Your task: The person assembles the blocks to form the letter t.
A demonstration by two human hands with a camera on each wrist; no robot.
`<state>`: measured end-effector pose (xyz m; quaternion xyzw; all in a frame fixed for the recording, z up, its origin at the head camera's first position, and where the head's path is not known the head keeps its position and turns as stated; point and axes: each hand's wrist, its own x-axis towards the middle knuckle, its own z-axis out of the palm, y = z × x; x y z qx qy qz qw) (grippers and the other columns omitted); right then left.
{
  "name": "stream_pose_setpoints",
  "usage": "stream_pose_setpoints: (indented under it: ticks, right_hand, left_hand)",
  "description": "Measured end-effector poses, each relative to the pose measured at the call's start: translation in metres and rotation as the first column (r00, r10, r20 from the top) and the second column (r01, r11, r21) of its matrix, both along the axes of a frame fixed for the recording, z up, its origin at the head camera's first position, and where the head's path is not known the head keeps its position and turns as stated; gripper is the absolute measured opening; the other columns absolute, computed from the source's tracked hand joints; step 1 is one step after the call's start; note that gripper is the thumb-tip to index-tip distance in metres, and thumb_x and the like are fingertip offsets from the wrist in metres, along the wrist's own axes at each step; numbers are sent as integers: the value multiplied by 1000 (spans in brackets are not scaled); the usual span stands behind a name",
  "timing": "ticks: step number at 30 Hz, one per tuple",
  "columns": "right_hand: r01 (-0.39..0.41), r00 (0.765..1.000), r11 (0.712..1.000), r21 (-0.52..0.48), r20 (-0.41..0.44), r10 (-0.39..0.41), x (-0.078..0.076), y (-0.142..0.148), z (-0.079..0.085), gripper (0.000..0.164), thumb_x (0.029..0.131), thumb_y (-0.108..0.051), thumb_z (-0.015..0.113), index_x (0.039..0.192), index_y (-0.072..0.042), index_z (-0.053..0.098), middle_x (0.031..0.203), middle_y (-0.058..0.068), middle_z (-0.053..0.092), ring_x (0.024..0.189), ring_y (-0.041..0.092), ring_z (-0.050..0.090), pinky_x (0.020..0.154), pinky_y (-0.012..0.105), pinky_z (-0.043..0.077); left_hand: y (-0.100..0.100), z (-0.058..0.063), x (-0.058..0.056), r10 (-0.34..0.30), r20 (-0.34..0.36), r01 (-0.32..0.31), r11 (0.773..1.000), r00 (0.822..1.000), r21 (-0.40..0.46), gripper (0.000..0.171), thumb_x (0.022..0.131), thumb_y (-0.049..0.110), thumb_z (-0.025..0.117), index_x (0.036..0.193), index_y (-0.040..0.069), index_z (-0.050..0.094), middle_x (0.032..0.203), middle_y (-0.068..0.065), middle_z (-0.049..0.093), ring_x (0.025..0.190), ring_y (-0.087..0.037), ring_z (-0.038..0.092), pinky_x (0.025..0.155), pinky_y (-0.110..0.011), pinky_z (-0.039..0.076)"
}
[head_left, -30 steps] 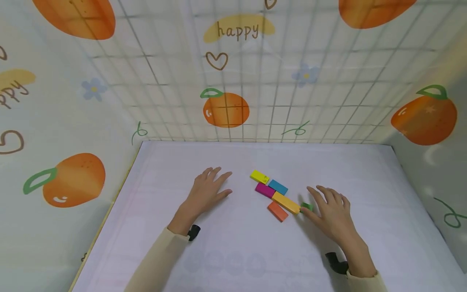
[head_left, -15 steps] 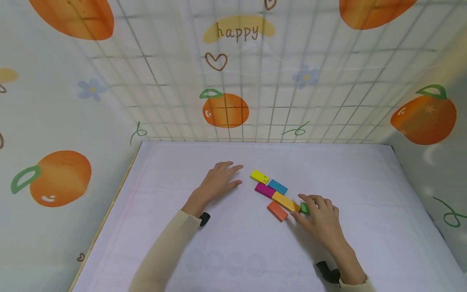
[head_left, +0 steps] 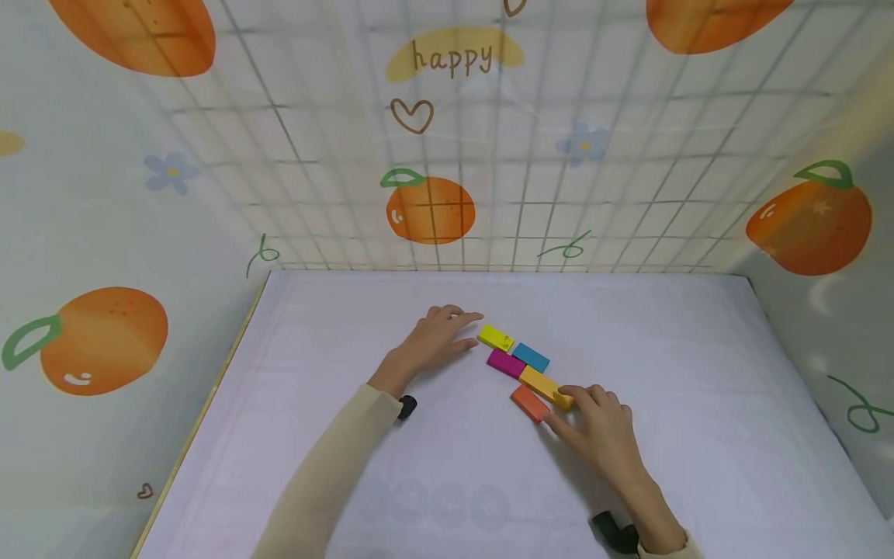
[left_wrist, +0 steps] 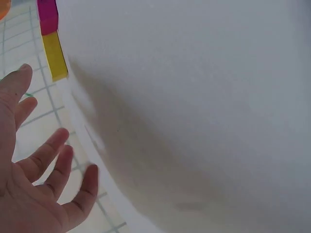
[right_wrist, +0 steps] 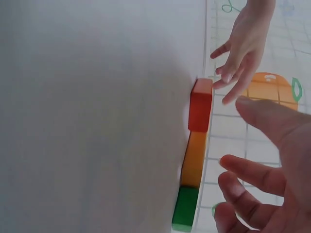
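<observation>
Both my hands are relaxed and grip nothing. My left hand (head_left: 434,340) sits left of the frame's center, its fingers spread just beside the yellow block (head_left: 496,338). My right hand (head_left: 602,435), lower right of center, is loosely curved: its index finger overlaps the near end of the amber block (head_left: 545,387) and its thumb is by the orange-red block (head_left: 528,404). I cannot tell whether either fingertip touches.

The 6 blocks lie on the white tabletop (head_left: 705,357), slanting from center down to the right. The magenta block (head_left: 506,363) and blue block (head_left: 531,357) are mid-row; the green block (right_wrist: 185,208) shows only at the bottom of the right wrist view.

To handle these well, I judge it best to keep both palms low, approach the 2 ends evenly and press flat fingers lightly against the sides; a hard push could skew the row or split it at the joints.
</observation>
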<state>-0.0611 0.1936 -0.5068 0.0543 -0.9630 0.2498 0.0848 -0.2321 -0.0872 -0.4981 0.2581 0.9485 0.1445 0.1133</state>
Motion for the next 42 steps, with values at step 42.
stream_pose_setpoints:
  ticks: [42]
  right_hand:
    - [-8, 997, 994, 113, 80, -1, -7, -20, -5, 32, 77, -36, 87, 96, -13, 75, 81, -1, 54, 82, 26, 50, 70, 44, 34]
  left_hand:
    - [15, -17, -25, -56, 143, 43, 995, 988, 89, 42, 98, 37, 66, 138, 30, 59, 112, 4, 53, 101, -13, 51, 86, -35, 45]
